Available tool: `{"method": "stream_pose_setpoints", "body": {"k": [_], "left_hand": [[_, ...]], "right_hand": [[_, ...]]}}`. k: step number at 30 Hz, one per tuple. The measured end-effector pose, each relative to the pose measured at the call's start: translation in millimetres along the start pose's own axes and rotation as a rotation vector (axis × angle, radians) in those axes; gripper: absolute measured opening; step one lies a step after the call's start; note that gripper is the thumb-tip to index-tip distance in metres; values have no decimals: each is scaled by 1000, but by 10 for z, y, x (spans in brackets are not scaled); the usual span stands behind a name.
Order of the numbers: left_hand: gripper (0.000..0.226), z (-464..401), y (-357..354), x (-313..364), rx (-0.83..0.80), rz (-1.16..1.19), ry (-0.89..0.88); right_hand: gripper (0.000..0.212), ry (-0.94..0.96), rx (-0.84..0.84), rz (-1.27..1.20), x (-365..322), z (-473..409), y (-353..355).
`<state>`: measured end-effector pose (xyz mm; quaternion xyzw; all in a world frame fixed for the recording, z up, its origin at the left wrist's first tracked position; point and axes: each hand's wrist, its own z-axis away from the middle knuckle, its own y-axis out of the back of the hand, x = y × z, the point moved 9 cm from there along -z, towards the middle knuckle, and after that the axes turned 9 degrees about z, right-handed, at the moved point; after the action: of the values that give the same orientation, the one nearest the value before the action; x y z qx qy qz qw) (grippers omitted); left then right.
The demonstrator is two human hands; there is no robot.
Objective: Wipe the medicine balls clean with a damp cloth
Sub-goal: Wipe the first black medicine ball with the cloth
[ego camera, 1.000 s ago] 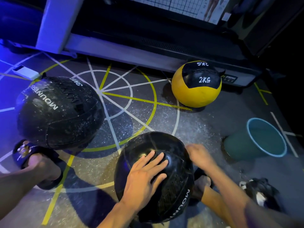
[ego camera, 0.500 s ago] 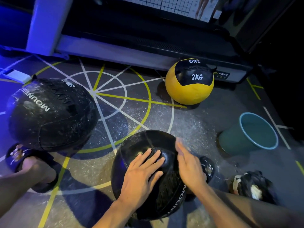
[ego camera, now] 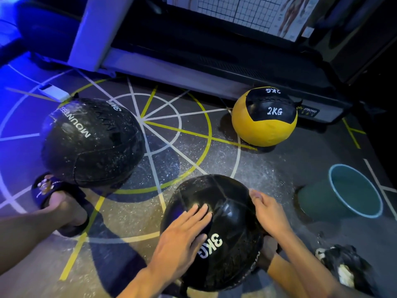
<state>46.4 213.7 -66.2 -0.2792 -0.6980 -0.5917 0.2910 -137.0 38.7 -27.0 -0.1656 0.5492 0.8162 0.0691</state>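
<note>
- A long grey and black treadmill base (ego camera: 214,67) runs across the far side; a small label on its right end reads "STRONG".
- A large round black leather medicine ball (ego camera: 92,140) sits at the left, with white "MOUNTE…" and "3KG" printed upside down to the viewer.
- A second black leather medicine ball (ego camera: 232,214) lies near centre; its white "3KG" reads sideways, running near to far.
- A yellow and black medicine ball (ego camera: 265,117), marked "2KG", rests at the far right, touching the treadmill.
- A round teal plastic bucket (ego camera: 337,196) stands right of the near ball.
- A crumpled dark and white cloth (ego camera: 343,263) lies on the floor at near right.
- The left hand (ego camera: 182,233) lies flat, fingers straight, on the near ball's top.
- The right hand (ego camera: 270,211) cups its right side, fingers curved.
</note>
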Motion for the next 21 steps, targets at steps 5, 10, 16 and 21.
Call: {"method": "stream_pose_setpoints", "body": {"k": [5, 10, 16, 21], "left_hand": [[47, -25, -162, 140, -31, 60, -79], [40, -116, -148, 169, 7, 62, -133], [45, -94, -304, 84, -13, 77, -101], [47, -139, -216, 152, 14, -4, -129]], "right_hand": [[28, 211, 6, 130, -838, -185, -207], [40, 776, -227, 477, -1623, 259, -852], [46, 260, -123, 301, -575, -701, -175], [41, 539, -185, 303, -1182, -189, -454]]}}
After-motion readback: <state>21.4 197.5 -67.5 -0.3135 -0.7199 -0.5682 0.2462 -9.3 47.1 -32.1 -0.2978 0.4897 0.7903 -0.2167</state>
